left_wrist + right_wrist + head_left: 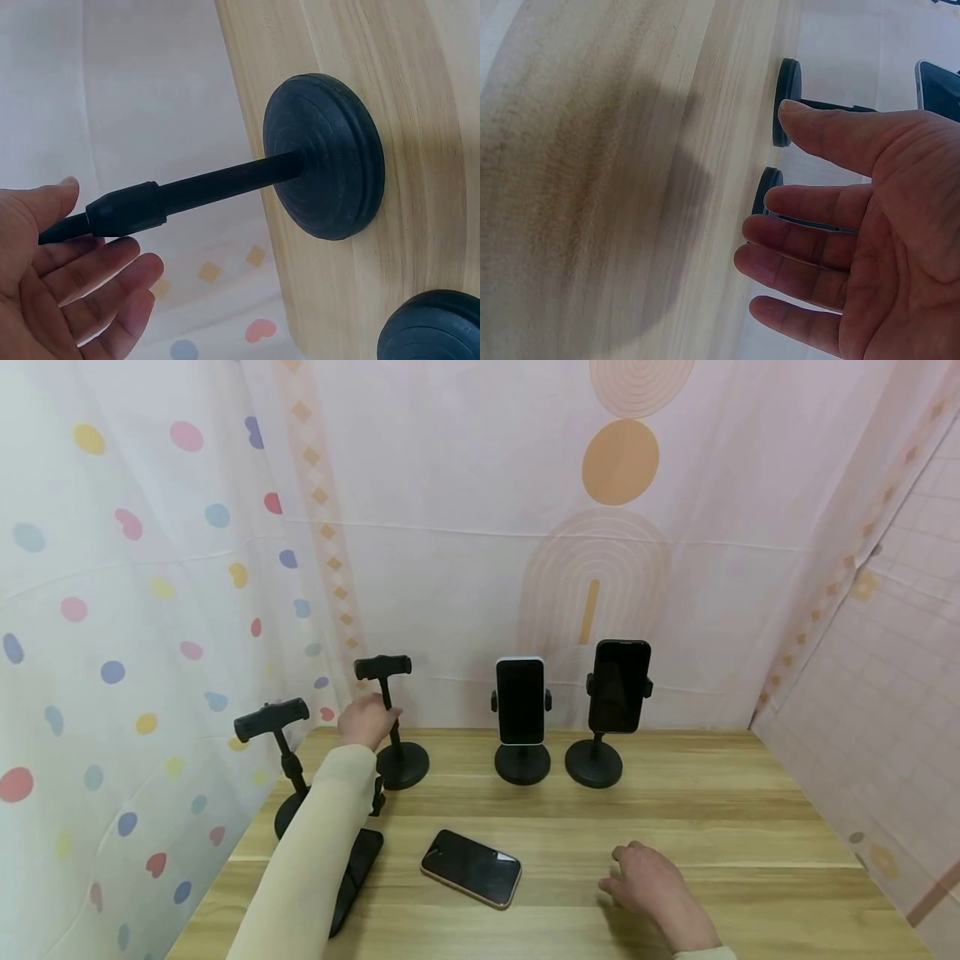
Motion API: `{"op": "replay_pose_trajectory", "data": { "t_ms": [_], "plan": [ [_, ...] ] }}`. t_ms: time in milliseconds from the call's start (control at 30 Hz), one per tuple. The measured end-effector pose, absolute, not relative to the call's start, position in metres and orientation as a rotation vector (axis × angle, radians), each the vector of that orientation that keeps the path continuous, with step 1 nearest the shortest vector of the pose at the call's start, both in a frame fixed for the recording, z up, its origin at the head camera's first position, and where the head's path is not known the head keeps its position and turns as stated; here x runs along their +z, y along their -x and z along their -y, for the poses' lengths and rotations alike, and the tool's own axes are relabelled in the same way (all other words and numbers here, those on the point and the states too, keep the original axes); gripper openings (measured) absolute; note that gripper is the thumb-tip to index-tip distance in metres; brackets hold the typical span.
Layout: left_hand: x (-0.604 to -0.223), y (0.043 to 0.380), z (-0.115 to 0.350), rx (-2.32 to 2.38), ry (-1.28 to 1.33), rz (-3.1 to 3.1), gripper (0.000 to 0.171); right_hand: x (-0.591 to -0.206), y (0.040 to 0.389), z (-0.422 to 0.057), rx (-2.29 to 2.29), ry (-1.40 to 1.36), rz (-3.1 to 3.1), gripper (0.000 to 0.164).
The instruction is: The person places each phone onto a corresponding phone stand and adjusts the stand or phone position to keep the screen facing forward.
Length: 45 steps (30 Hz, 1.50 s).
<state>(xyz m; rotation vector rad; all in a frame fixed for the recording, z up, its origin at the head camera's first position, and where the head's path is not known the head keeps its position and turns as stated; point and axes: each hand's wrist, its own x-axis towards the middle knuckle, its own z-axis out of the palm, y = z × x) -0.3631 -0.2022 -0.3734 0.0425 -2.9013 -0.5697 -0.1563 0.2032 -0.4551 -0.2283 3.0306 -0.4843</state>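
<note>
With thumb and fingers round its pole, my left hand (367, 720) holds a black phone stand (403, 766) at the back left of the table. In the left wrist view, the stand's round base (322, 157) sits on the wood, and the left fingers (105, 270) curl loosely beside the pole. My right hand (647, 887) hovers over the front right of the table, holding nothing. Its fingers (802, 281) are relaxed and spread in the right wrist view. Nearest it on the left lies a dark-screened phone (471, 868) with a gold edge.
Another phone stand (272, 720) without a phone stands further left, partly behind my left sleeve (311, 852). A black phone (360, 872) lies partly under that arm. At the back, two stands hold a white-edged phone (521, 702) and a black phone (619, 687). Curtains (450, 527) hang behind.
</note>
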Motion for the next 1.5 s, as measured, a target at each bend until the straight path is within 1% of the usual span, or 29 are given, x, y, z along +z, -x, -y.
{"op": "replay_pose_trajectory", "data": {
  "t_ms": [600,1100,1500],
  "plan": [
    [-0.377,0.366,0.2,-0.696,-0.117,2.824,0.028,-0.455,0.16,-0.202,-0.495,0.224,-3.014,0.042],
    [-0.382,0.36,0.19,-0.677,-0.012,2.731,0.027,-0.454,0.165,-0.199,-0.469,0.256,-3.039,0.044],
    [-0.378,0.356,0.166,-0.677,0.102,2.692,0.028,-0.452,0.167,-0.2,-0.487,0.262,-3.067,0.042]
  ]
}}
